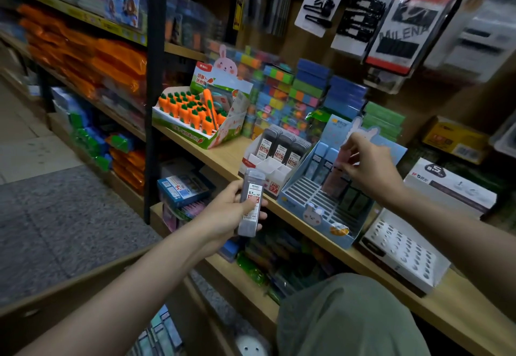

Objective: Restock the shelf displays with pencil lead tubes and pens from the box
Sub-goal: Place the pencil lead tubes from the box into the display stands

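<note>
My left hand [233, 207] grips a stack of grey pencil lead tubes [250, 202] marked 0.7, held upright just in front of the wooden shelf [223, 157]. Behind it stands a white display box [268, 165] with more grey lead tubes in its back rows. My right hand [368, 164] reaches into the blue rabbit-print display [315, 216] and pinches a pinkish tube [333, 179] over its slotted tray. A cardboard box [69, 297] with several packs inside sits below at the bottom left.
An orange carrot-eraser display [195, 116] stands at the left on the same shelf. Stacks of coloured sticky notes [293, 95] fill the back. A white perforated tray box [402, 249] sits right of the blue display. Hair-clip cards [391, 14] hang above. My knee [349, 316] is below.
</note>
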Available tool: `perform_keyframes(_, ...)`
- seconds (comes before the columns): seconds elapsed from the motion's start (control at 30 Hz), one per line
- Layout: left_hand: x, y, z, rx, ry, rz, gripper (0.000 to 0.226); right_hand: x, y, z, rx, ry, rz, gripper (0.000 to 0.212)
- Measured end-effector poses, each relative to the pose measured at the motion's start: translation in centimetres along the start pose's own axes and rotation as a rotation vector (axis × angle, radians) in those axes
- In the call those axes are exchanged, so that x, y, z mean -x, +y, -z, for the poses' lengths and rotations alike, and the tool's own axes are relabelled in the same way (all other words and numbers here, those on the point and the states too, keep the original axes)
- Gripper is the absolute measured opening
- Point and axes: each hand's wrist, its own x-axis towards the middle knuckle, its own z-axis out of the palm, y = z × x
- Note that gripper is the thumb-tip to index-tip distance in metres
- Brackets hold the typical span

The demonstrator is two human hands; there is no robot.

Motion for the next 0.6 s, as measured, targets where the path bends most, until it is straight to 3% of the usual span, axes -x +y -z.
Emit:
perform_keyframes(0.17,-0.1,-0.1,0.3,-0.001,0.013,0.003,0.028,-0.3,0.6,-1.2,0.016,-0.013,-0.016,0.032)
perform_keyframes(0.3,-0.3,-0.5,0.4,0.013,0.004,0.012,0.027,-0.3,1.1,-1.7,0.179,0.008,0.05,0.029)
perform_keyframes(0.43,-0.4,-0.8,0.5,0.008,0.003,0.009,0.029,-0.5,1.4,-1.8,0.433,0.075,0.113,0.016)
perform_keyframes(0.6,-0.4,-1.2,0.5,0.0,0.008,0.014,0.031,-0.3,1.6,-2.7,0.443,0.174,0.096,0.013)
